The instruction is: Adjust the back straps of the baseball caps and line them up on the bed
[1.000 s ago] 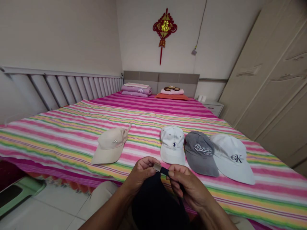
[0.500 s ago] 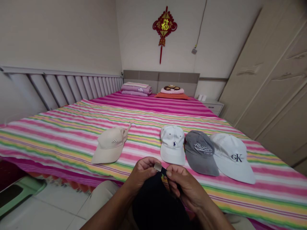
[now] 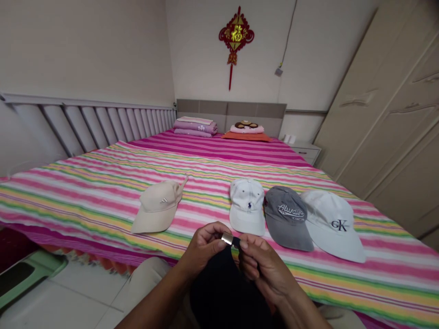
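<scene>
My hands hold a black cap (image 3: 228, 288) low in front of me, its crown hanging down. My left hand (image 3: 204, 246) pinches a small metal strap buckle (image 3: 227, 238) between thumb and fingers. My right hand (image 3: 260, 269) grips the narrow black back strap (image 3: 236, 242) just beside that buckle. In a row beyond my hands lie a beige Adidas cap (image 3: 157, 205), a white polo cap (image 3: 247, 205), a grey "Always" cap (image 3: 287, 218) and a white CK cap (image 3: 331, 226). None of these touches my hands.
The caps rest on a bed with a striped pink, yellow and green cover (image 3: 85, 205). Folded bedding (image 3: 195, 127) and pillows (image 3: 246, 132) lie by the headboard (image 3: 231, 114). A wardrobe (image 3: 384, 114) stands right, a slatted rail (image 3: 85, 128) left, a green stool (image 3: 24, 278) low left.
The metal buckle has shifted slightly rightward along the strap, and my fingers sit closer around it. The view has tilted a little; the four caps on the bed have not moved.
</scene>
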A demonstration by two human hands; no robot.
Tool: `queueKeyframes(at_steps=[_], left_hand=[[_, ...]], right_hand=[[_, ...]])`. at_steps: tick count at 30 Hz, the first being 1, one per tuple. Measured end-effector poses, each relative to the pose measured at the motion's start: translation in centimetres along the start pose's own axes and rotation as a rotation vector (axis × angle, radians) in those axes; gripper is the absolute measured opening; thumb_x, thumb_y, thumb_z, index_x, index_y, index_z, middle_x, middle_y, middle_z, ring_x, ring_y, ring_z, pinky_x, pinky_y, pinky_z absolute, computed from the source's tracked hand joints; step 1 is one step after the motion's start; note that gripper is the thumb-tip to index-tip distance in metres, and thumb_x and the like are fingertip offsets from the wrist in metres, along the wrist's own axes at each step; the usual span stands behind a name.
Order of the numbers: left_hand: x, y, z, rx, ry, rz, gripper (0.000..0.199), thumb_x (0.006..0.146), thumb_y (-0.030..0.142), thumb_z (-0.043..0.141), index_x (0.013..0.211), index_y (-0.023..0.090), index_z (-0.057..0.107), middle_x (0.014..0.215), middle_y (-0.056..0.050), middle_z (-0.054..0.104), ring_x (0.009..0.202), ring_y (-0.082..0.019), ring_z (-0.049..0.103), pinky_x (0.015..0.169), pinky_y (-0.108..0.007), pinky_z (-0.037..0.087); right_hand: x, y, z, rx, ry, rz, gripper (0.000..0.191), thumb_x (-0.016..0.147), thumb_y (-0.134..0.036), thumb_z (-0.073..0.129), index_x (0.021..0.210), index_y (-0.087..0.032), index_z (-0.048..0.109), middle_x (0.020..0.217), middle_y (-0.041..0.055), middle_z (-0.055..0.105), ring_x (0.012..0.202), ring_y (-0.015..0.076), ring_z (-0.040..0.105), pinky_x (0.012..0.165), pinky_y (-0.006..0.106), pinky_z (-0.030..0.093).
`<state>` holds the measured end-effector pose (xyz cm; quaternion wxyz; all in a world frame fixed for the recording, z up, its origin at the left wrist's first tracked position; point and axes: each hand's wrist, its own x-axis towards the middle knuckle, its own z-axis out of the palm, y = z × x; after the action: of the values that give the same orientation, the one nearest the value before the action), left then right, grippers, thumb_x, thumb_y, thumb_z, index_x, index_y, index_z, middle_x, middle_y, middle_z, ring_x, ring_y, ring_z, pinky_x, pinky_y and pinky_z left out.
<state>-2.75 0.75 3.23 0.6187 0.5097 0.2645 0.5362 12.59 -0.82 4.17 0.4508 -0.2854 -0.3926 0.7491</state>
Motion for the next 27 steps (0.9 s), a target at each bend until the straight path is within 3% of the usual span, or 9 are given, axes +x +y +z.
queueKeyframes(at_steps=[13,19,24,27], left_hand=[[-0.1,-0.6,0.2,0.087,0.060,0.122,0.018,0.064,0.021,0.068,0.081,0.016,0.066,0.078,-0.002,0.060,0.074,-0.013,0.054,0.070,-0.023,0.041],[-0.1,-1.2,0.1,-0.097,0.116,-0.040,0.025,0.059,0.027,0.072,0.080,0.015,0.063,0.065,0.000,0.060,0.055,-0.008,0.051,0.052,-0.019,0.038],[-0.1,-1.5,0.1,-0.130,0.101,-0.110,0.027,0.057,0.027,0.073,0.078,0.014,0.061,0.063,0.001,0.059,0.054,-0.009,0.052,0.053,-0.020,0.039],[-0.2,-1.4,0.0,-0.160,0.100,-0.126,0.024,0.059,0.027,0.072,0.077,0.016,0.060,0.063,0.001,0.060,0.053,-0.010,0.055,0.054,-0.023,0.042]], right_hand=[[0.4,0.3,0.6,-0.096,0.037,-0.023,0.027,0.072,-0.035,0.061,0.063,-0.017,0.044,0.042,-0.0099,0.035,0.032,0.0022,0.023,0.034,0.017,0.014],[0.3,0.3,0.0,-0.096,0.037,0.021,0.019,0.069,-0.030,0.062,0.068,-0.016,0.049,0.053,-0.0043,0.049,0.041,0.0053,0.038,0.040,0.018,0.025],[0.5,0.4,0.4,-0.063,0.109,0.012,0.026,0.064,-0.033,0.069,0.063,-0.016,0.048,0.049,-0.0050,0.048,0.039,0.0050,0.035,0.039,0.018,0.023],[0.5,0.2,0.5,-0.056,0.092,0.016,0.028,0.067,-0.038,0.067,0.068,-0.017,0.049,0.053,-0.0034,0.052,0.042,0.0067,0.040,0.041,0.018,0.026]])
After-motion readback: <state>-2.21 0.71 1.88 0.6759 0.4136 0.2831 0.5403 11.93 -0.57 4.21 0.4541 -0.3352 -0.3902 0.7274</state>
